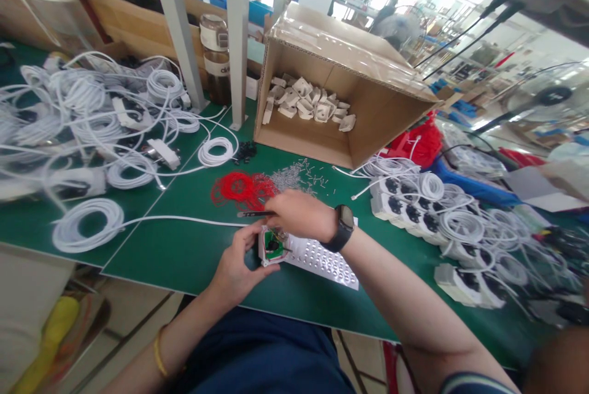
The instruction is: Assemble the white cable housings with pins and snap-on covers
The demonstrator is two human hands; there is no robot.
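Note:
My left hand (239, 262) is closed around a small white socket housing (271, 247) with a green circuit board inside, held just above the green table (184, 259). My right hand (299, 215), a black watch on its wrist, pinches a thin dark tool (253, 214) that points left above the housing. A white perforated plate (322, 259) lies under the right wrist. Red wires (239, 188) and a scatter of small metal pins (294, 176) lie just beyond the hands.
An open cardboard box (368, 112) holding white plastic parts lies on its side behind. Coiled white cables (92, 118) cover the left of the table. Finished white sockets with cables (442, 216) pile up on the right. Metal posts (237, 32) stand at the back.

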